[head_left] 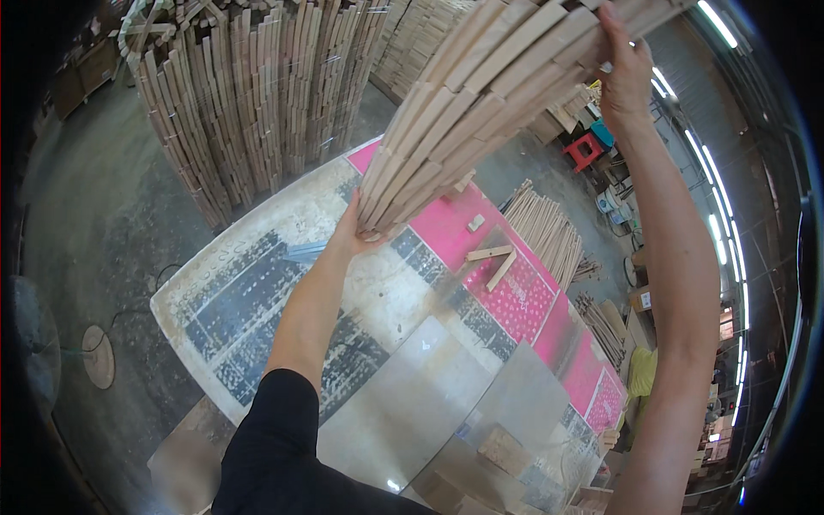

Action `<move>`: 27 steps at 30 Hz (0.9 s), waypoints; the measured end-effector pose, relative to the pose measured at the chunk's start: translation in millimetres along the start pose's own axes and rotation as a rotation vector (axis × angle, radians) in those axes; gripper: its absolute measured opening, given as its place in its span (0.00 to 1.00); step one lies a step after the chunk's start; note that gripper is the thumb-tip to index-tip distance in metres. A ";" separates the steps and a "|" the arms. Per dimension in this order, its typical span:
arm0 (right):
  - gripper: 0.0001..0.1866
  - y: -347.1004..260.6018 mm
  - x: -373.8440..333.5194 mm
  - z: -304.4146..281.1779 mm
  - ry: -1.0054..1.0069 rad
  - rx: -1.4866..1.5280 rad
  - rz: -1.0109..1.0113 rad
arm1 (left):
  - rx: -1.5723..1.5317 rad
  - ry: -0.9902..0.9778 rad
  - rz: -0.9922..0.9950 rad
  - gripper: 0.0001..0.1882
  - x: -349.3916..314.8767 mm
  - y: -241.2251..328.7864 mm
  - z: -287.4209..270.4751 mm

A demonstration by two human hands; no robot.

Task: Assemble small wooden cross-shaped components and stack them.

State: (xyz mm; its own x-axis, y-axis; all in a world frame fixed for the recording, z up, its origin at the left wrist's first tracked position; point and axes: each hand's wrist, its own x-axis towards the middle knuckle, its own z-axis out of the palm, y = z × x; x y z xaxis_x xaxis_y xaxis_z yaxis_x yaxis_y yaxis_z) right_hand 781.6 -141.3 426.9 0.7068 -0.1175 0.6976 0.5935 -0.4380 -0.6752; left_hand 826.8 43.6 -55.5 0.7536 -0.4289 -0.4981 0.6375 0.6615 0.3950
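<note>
A thick bundle of pale wooden strips (pixel 468 107), laid side by side in stepped rows, is lifted at a slant above the worktable (pixel 378 300). My left hand (pixel 352 233) is closed round its lower, nearer end, with the palm partly hidden by the wood. At the upper right my right hand (pixel 629 81) grips the bundle's far end, thumb on top and the other fingers mostly out of sight. On a pink patterned sheet (pixel 536 305) beneath lie two short wooden pieces (pixel 500 268) and a small pale block (pixel 475 223). A bluish flat piece (pixel 306 250) lies by my left wrist.
A tall wrapped stack of wooden strips (pixel 257 103) stands beyond the table at the left. Grey panels (pixel 412 386) cover the table's near part. Loose sticks (pixel 545 227) and a red stool (pixel 584 152) are on the right. A fan (pixel 34 343) stands at the far left.
</note>
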 end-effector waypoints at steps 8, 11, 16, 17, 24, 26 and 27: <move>0.68 68.0 59.5 34.0 0.110 -0.189 -0.091 | -0.070 -0.004 0.107 0.45 50.0 26.1 -22.2; 0.67 67.9 48.9 59.9 0.063 -0.080 -0.050 | -0.070 0.007 0.161 0.45 64.4 39.0 -38.5; 0.52 54.7 53.8 71.2 -0.103 -0.095 0.012 | -0.031 0.047 0.169 0.46 81.0 40.6 -40.2; 0.52 60.9 54.2 75.5 -0.106 -0.099 0.021 | -0.013 0.061 0.204 0.47 81.1 41.2 -42.1; 0.48 76.1 97.0 53.4 -0.286 -0.094 0.020 | 0.130 0.000 0.317 0.51 80.4 21.3 -51.1; 0.49 79.4 151.1 8.7 -0.444 0.428 0.600 | 0.120 -0.016 0.301 0.50 88.8 16.7 -42.1; 0.49 84.9 134.5 31.0 -0.454 0.437 0.608 | 0.120 0.008 0.296 0.50 87.2 19.8 -51.9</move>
State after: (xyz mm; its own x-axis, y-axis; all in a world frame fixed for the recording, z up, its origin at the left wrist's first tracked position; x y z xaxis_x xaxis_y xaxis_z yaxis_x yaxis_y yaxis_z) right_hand 939.0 -166.7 456.0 0.9785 0.1873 0.0864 0.0923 -0.0231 -0.9955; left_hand 896.8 51.2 -131.1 0.9085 -0.2233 -0.3533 0.4050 0.6793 0.6120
